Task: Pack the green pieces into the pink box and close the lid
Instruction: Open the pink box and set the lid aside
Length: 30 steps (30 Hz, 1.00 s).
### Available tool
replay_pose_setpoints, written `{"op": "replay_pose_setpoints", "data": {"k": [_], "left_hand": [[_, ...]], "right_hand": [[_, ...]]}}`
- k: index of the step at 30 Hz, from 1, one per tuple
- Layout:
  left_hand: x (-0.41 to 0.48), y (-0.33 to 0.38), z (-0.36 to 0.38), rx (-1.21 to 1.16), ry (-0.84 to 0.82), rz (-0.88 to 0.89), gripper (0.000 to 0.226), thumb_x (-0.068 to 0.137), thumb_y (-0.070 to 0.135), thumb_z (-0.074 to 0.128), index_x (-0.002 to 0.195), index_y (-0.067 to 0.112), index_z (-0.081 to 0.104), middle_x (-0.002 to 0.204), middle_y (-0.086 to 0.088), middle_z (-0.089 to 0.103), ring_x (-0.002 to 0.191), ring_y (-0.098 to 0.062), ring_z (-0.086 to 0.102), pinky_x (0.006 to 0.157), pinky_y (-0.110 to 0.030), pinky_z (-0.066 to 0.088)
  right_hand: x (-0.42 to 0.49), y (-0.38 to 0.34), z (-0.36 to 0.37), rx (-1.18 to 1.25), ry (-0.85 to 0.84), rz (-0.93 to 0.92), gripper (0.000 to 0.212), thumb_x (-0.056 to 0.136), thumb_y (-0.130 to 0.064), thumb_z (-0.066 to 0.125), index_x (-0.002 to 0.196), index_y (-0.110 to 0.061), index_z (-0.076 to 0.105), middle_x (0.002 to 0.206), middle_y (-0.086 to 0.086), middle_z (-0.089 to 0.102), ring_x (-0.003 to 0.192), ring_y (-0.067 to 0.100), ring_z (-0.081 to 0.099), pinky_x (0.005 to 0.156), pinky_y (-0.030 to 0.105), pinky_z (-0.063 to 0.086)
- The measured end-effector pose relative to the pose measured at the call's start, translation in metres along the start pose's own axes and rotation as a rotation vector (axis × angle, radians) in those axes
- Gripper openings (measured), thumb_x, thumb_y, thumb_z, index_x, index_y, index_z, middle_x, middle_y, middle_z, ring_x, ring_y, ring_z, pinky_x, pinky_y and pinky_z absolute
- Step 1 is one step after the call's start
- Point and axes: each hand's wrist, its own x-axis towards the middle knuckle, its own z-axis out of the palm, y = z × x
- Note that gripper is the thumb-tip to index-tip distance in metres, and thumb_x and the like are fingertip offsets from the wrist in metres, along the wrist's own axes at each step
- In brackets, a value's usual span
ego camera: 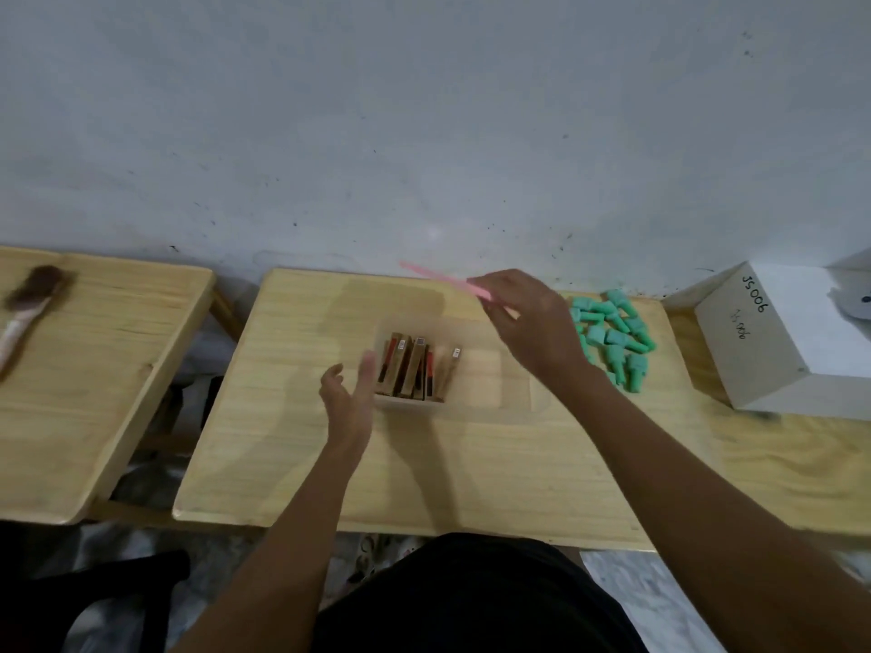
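Head view: on the wooden worktop (292, 464) the left hand (349, 402) is spread, fingers loose, just left of a clear box (490, 388) that holds upright brown sticks (414, 369). Farther back, the right hand (528, 318) pinches a thin pink lid (443, 278), tilted above the box. The green pieces (612, 337) lie heaped at the far right, near a white carton (777, 337). A brush (28, 308) lies on the left worktop.
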Motion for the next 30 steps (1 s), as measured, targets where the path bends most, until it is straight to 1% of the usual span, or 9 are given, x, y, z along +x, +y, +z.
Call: {"op": "replay_pose_setpoints", "data": {"k": [3,6,9,13,16,18,24,27,30], "left_hand": [[0.007,0.040,-0.017,-0.187,-0.017,-0.033,0.060,0.085,0.068,0.043,0.098,0.012,0.060,0.099,-0.004,0.063,0.096,-0.022,0.059,0.087,-0.037,0.044],[0.008,0.071,-0.028,-0.402,-0.257,-0.141,0.037,0.092,0.038,0.055,0.111,0.007,0.064,0.102,-0.012,0.071,0.088,-0.024,0.068,0.081,-0.036,0.054],[0.017,0.079,-0.046,-0.352,-0.207,-0.112,0.034,0.089,-0.002,0.048,0.122,-0.002,0.057,0.100,-0.020,0.067,0.076,-0.023,0.069,0.059,-0.027,0.055],[0.037,0.074,-0.080,-0.217,-0.081,-0.060,0.031,0.087,0.004,0.052,0.114,0.015,0.061,0.108,-0.013,0.066,0.093,-0.029,0.064,0.080,-0.039,0.053],[0.043,0.070,-0.100,0.084,0.230,-0.033,0.018,0.086,0.014,0.048,0.100,0.015,0.059,0.096,-0.012,0.061,0.082,-0.028,0.059,0.072,-0.034,0.053],[0.044,0.058,-0.110,0.248,0.347,-0.028,0.031,0.082,0.023,0.049,0.104,0.006,0.063,0.099,-0.015,0.064,0.084,-0.031,0.061,0.071,-0.033,0.053],[0.055,0.016,-0.100,0.432,0.204,-0.068,0.026,0.086,0.025,0.048,0.104,0.009,0.057,0.104,-0.015,0.060,0.095,-0.033,0.060,0.077,-0.038,0.051],[0.065,-0.001,-0.091,0.641,0.212,-0.058,0.050,0.088,0.027,0.049,0.134,0.008,0.046,0.128,-0.022,0.050,0.116,-0.040,0.049,0.094,-0.048,0.044],[0.067,-0.007,-0.078,0.861,0.260,0.036,0.060,0.089,0.041,0.053,0.141,0.013,0.039,0.132,-0.023,0.041,0.122,-0.041,0.039,0.100,-0.050,0.036]], "right_hand": [[-0.014,-0.035,0.037,-0.017,-0.016,-0.151,0.030,0.080,-0.006,0.064,0.105,-0.017,0.074,0.101,0.002,0.073,0.085,0.022,0.067,0.069,0.031,0.050],[-0.023,-0.069,0.074,-0.021,-0.079,-0.231,0.031,0.075,-0.011,0.068,0.103,-0.021,0.075,0.098,0.001,0.073,0.083,0.024,0.068,0.066,0.032,0.052],[-0.028,-0.087,0.096,0.066,-0.204,-0.265,0.033,0.084,-0.027,0.062,0.115,-0.021,0.070,0.110,0.004,0.071,0.095,0.025,0.067,0.075,0.034,0.054],[-0.040,-0.072,0.103,0.050,-0.456,-0.076,0.061,0.082,-0.050,0.063,0.137,-0.026,0.051,0.138,-0.002,0.055,0.125,0.019,0.052,0.103,0.039,0.041],[-0.054,-0.051,0.100,0.017,-0.568,0.155,0.057,0.087,-0.048,0.058,0.138,-0.025,0.049,0.141,-0.001,0.051,0.128,0.020,0.048,0.104,0.040,0.041],[-0.064,-0.036,0.098,0.007,-0.708,0.289,0.053,0.091,-0.047,0.056,0.139,-0.028,0.048,0.141,-0.004,0.049,0.127,0.017,0.048,0.101,0.034,0.040],[-0.084,-0.015,0.094,0.105,-0.879,0.361,0.035,0.095,-0.035,0.052,0.130,-0.035,0.056,0.134,-0.009,0.058,0.120,0.016,0.055,0.092,0.036,0.047],[-0.086,-0.010,0.090,0.092,-0.867,0.364,0.035,0.097,-0.026,0.050,0.129,-0.035,0.058,0.134,-0.009,0.059,0.121,0.016,0.054,0.092,0.033,0.046],[-0.086,-0.001,0.080,0.092,-0.823,0.392,0.028,0.096,-0.035,0.053,0.121,-0.034,0.064,0.124,-0.012,0.064,0.112,0.010,0.059,0.086,0.029,0.047]]}}
